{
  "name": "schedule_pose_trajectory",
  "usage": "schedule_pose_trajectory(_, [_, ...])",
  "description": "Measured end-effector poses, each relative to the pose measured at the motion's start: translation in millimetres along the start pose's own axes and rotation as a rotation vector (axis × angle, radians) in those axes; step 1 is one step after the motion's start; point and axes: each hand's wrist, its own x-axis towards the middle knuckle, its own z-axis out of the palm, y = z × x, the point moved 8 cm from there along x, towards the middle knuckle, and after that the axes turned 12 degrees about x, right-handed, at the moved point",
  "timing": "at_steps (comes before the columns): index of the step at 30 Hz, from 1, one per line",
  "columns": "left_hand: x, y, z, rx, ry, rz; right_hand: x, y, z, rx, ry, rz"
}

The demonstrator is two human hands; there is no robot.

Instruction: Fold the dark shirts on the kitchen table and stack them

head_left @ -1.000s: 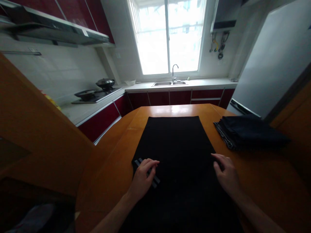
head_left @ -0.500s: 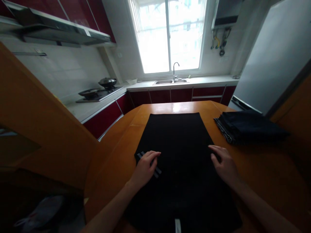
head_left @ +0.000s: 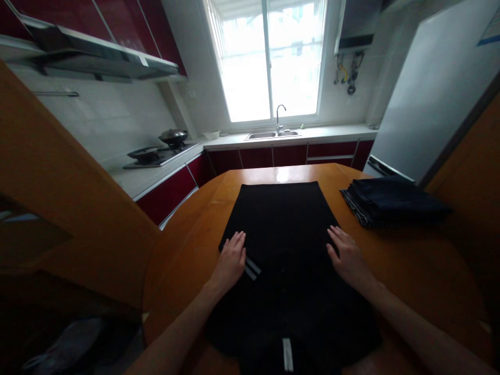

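A black garment (head_left: 289, 224), with a white label (head_left: 287, 355) near the edge closest to me, lies spread flat on the wooden table. Two pale stripes (head_left: 253, 267) cross its left part. My left hand (head_left: 233, 256) rests palm down over the garment's left side, partly covering the stripes, fingers stretched out. On the opposite side, my right hand (head_left: 346, 255) lies along the right edge with its fingers extended and thumb apart. Neither hand grips the cloth.
A stack of folded dark clothes (head_left: 394, 202) sits on the table (head_left: 191, 234) at the right. Beyond are a sink (head_left: 262, 135), a stove with pans (head_left: 172, 137) at left, and a fridge (head_left: 425, 99) at right. A doorway edge (head_left: 70, 156) stands at left.
My left hand has shifted slightly left and flattened, its fingers straightening. My right hand has moved inward and settled flatter at the garment's edge. The head view has shifted a little.
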Motion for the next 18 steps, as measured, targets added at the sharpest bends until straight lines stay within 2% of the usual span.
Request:
schedule_pose_trajectory(3, [-5,10,6.7,0.065,-0.037,0.028,-3,-7,6,-0.043,-0.015,-0.009])
schedule_pose_trajectory(6, [-12,19,16.5,0.102,-0.123,0.047,-11,-19,18,-0.079,-0.089,-0.056])
schedule_pose_trajectory(10, [-14,8,25.9,0.133,-0.218,-0.040,-20,-19,31,-0.150,-0.191,-0.008])
schedule_pose_trajectory(14, [-12,-2,29.0,0.149,-0.229,-0.080,-22,-10,35,-0.199,-0.241,0.049])
schedule_pose_trajectory(18, [-12,3,23.1,0.174,-0.158,-0.081,-21,-10,33,-0.190,-0.234,0.051])
